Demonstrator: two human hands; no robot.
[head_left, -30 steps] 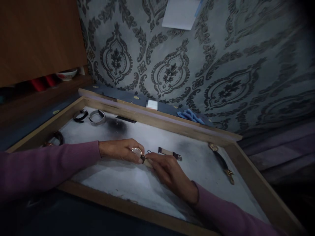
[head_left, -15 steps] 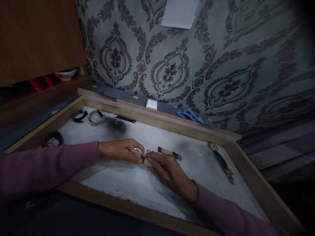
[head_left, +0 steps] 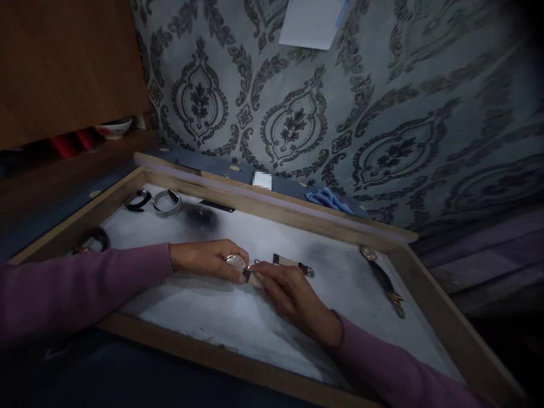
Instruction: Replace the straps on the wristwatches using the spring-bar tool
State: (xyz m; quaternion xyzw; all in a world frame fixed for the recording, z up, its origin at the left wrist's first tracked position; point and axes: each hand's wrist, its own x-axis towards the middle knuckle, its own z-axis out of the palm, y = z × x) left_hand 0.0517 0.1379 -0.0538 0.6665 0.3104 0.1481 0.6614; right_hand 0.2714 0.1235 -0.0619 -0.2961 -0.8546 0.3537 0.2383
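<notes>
My left hand (head_left: 207, 260) is closed round a small round watch case (head_left: 236, 263), its pale disc facing up between thumb and fingers. A short dark-and-beige watch strap (head_left: 255, 280) meets the case at its right side. The fingertips of my right hand (head_left: 300, 297) pinch at that strap, close beside my left thumb. Something thin and dark curves up behind the right fingertips, too small to make out. Just beyond my right hand lies a separate strap piece with a buckle (head_left: 293, 264), beige with dark ends.
A shallow wooden-framed tray (head_left: 272, 198) with a whitish base surrounds the work. In it lie a black-strapped watch (head_left: 380, 277), a grey band (head_left: 167, 203), a dark-strapped watch (head_left: 138, 200) and another watch (head_left: 96, 239). Behind the frame sits a blue cloth (head_left: 328, 199).
Hardly anything differs. Both hands keep their places at the watch, with only a very slight shift at the fingertips.
</notes>
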